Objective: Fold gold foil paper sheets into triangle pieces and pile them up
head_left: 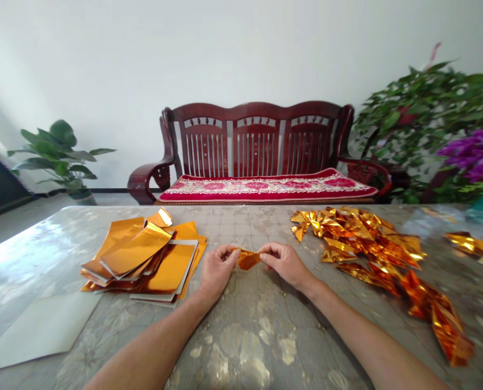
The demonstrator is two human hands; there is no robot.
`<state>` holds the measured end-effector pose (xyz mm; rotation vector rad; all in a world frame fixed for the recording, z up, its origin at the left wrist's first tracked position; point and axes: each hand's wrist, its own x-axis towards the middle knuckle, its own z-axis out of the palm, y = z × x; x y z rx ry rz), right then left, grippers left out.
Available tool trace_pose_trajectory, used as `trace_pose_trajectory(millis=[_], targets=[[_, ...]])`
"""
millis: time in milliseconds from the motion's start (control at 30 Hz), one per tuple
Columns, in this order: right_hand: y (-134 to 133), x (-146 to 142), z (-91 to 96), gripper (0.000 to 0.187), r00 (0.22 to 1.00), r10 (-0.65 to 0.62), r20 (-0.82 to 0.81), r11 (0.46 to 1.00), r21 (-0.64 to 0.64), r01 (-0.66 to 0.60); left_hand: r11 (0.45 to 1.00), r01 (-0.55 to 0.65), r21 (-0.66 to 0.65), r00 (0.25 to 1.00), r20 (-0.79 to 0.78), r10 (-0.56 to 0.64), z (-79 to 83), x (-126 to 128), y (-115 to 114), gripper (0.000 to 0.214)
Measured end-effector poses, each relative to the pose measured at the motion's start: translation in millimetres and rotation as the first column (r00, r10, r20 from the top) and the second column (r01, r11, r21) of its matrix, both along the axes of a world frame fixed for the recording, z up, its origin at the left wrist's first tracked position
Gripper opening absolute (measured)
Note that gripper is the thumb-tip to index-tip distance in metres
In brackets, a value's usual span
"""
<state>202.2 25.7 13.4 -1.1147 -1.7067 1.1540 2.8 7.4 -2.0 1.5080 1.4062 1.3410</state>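
Tabletop (241,336) beneath, gold foil (248,260) spans left hand (218,268) to right hand (285,264).

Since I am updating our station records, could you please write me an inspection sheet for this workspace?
Surface: table with a patterned, glossy top; bright glare at the left.
Work things: small gold foil piece in hand; uneven pile of gold sheets at left; heap of folded gold pieces at right.
Clutter: pale sheet at near left; clear plastic at far right.
Grips: left grip and right grip each pinch one end of the foil piece.
Cables: nothing seen.
Surroundings: dark red wooden bench with a red-and-white mat; potted plant at left; leafy plant and purple flowers at right.
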Motion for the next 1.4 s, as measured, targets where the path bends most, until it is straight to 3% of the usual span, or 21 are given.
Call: trace_pose_trajectory(millis=[300,667,1000,1400], targets=[[1.0,2.7,-4.4,0.018,0.996,0.029,0.084,0.982,0.184,-0.044,0.998,0.048,-0.029,0.997,0.063,-0.046,3.7,2.5,-2.7,0.031],[-1.7,1.8,6.9,0.015,0.995,-0.005,0.096,0.973,0.229,-0.017,0.986,0.139,-0.094,0.983,0.135,-0.126,11.9,4.5,-7.5,0.037],[-2.4,-0.1,4.0,0.019,0.999,-0.003,0.054,0.992,0.129,-0.004,0.995,0.069,-0.078,0.979,0.198,-0.053,8.8,6.4,-4.6,0.034],[-1.3,1.0,2.4,0.022,0.993,-0.019,0.119,0.981,0.192,-0.004,0.994,0.100,-0.033,0.991,0.096,-0.096,11.1,3.0,-5.7,0.032]])
